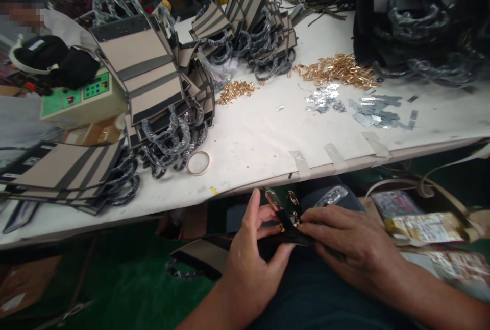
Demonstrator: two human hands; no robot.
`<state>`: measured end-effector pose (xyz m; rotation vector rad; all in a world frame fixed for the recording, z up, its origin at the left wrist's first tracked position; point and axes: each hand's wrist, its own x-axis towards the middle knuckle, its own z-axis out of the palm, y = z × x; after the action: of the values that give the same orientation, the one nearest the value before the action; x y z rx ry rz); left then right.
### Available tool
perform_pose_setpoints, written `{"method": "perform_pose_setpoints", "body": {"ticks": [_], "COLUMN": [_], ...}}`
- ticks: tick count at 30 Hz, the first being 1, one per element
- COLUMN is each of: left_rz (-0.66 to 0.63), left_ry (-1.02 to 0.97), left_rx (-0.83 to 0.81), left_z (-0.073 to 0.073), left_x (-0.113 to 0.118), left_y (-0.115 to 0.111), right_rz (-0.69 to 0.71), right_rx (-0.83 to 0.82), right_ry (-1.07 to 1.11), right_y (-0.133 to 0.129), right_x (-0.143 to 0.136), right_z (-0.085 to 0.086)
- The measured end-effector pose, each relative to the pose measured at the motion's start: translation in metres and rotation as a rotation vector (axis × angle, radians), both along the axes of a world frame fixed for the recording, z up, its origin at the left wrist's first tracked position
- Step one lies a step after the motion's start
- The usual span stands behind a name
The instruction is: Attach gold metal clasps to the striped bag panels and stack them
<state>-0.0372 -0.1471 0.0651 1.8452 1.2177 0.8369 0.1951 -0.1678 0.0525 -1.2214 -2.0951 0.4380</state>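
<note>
In my lap, below the table's front edge, I hold a dark bag panel (pixel 206 257). Its inner face is beige with dark strips, and a plastic-wrapped handle (pixel 184 272) hangs from its lower left. My left hand (pixel 255 254) is closed on the panel's edge, thumb below and fingers behind. My right hand (pixel 350 238) grips the same edge from the other side, its fingertips beside a black strap. A gold clasp (pixel 272 201) and a second gold fitting (pixel 293 200) stand up between my hands. Exactly what the right fingertips pinch is hidden.
Stacked bag panels (pixel 149 72) with wrapped handles cover the table's left side. Piles of gold fittings (pixel 340 72) and thin metal plates (pixel 378 110) lie on the table (pixel 252 141). A tape ring (pixel 198 162) sits near the edge. Another person's sleeve (pixel 67 26) is at left.
</note>
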Motion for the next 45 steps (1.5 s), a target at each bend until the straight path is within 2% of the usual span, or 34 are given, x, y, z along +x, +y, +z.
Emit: {"method": "perform_pose_setpoints", "body": {"ticks": [2,7,16,22,34,41,45], "left_rz": [-0.013,-0.161,-0.281,-0.324,-0.342,-0.277,-0.198], "left_ry": [0.060,0.252,0.140,0.129,0.120,0.178,0.157], "left_rx": [-0.044,0.051,0.233,0.211,0.175,0.214,0.280], "left_z": [0.005,0.015,0.008,0.009,0.010,0.009,0.007], "left_x": [-0.001,-0.003,-0.003,-0.002,0.000,0.001,0.001], "left_y": [0.002,0.008,0.004,0.002,-0.001,-0.004,-0.007], "right_rz": [-0.001,0.044,0.094,0.102,0.191,0.165,0.163], "right_rx": [0.007,-0.006,-0.092,-0.189,-0.250,-0.221,-0.233], "right_ry": [-0.003,-0.005,0.023,0.111,0.123,0.149,0.193], "right_y": [-0.004,-0.010,-0.013,-0.014,-0.010,-0.005,-0.005], "right_x": [-0.001,-0.003,0.002,0.004,0.008,0.008,0.007], "right_z": [0.000,0.005,0.006,0.006,0.010,0.010,0.011]}}
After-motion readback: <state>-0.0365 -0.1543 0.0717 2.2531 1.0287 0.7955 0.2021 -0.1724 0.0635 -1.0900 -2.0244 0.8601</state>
